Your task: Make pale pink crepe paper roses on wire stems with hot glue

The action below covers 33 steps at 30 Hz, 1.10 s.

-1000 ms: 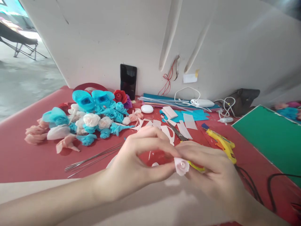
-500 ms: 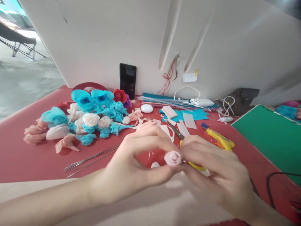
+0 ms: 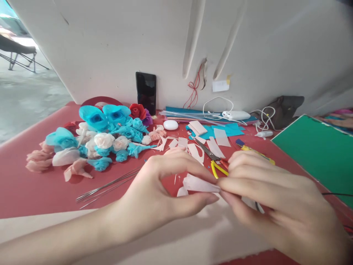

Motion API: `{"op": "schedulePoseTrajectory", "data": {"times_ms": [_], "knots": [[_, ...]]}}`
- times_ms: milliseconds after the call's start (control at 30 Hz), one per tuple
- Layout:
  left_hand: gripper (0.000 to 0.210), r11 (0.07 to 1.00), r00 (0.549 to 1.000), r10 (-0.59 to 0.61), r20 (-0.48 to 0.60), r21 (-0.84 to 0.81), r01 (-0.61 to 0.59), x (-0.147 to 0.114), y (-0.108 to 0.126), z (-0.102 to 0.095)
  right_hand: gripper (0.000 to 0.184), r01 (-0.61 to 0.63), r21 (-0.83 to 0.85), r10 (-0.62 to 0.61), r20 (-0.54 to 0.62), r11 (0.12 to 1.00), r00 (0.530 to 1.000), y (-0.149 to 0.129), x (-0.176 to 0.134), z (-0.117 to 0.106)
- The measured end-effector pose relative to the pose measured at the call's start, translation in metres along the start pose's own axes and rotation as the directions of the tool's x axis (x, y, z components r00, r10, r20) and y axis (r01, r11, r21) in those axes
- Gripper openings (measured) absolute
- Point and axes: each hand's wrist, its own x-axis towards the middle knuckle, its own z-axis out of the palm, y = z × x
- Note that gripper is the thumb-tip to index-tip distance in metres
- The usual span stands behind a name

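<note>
A small pale pink paper rose [image 3: 197,184] lies sideways between my hands, its wide end to the left and its narrow base to the right. My right hand [image 3: 275,198] pinches that base between thumb and fingertips. Around the flower curves my left hand [image 3: 162,187], thumb and forefinger apart; its forefinger passes close above the bud, and I cannot tell whether it touches. Just beyond the fingers are scissors [image 3: 205,149] and yellow-handled pliers [image 3: 217,169]. A yellow glue gun [image 3: 256,152] is partly hidden behind my right hand.
Blue, white and pink paper flowers [image 3: 104,141] are heaped at left, near thin metal wires [image 3: 107,187]. A phone [image 3: 146,92] leans on the wall. Paper scraps [image 3: 215,147], a white oval case [image 3: 170,125] and a power bank [image 3: 235,115] lie behind. A green board [image 3: 317,154] is at right.
The rose has turned from facing me to lying sideways. My right hand has moved right, drawing back to the base, and my left thumb and forefinger have come apart from the flower.
</note>
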Motion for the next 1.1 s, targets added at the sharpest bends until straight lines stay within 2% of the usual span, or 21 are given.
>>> {"op": "schedulePoseTrajectory", "data": {"times_ms": [167,400,600,867,1000,1100], "knots": [[0.012,0.988,1.000,0.019,0.024,0.151,-0.022,0.003,0.000,0.000,0.008,-0.009,-0.032,0.012,0.108,0.999,0.994,0.005,-0.005,-0.003],[0.006,0.984,0.998,-0.055,0.044,0.173,0.047,0.002,0.001,0.002,0.013,-0.132,0.038,0.123,0.191,0.990,0.974,0.005,-0.006,-0.003],[0.004,0.979,0.986,-0.157,0.054,0.143,0.148,0.002,0.001,0.003,0.015,-0.159,0.023,0.152,0.186,0.987,0.971,0.008,-0.007,-0.004],[0.011,0.941,0.940,-0.326,0.097,0.127,0.313,0.003,0.000,0.004,0.009,-0.129,0.007,0.126,0.189,0.992,0.974,0.011,-0.007,-0.004],[0.014,0.929,0.925,-0.363,0.112,0.121,0.350,0.001,-0.002,0.003,0.011,-0.153,0.001,0.150,0.185,0.988,0.971,0.012,-0.008,-0.007],[0.016,0.929,0.926,-0.364,0.101,0.105,0.354,0.000,-0.003,0.003,0.008,-0.124,0.006,0.121,0.191,0.992,0.974,0.013,-0.008,-0.007]]}}
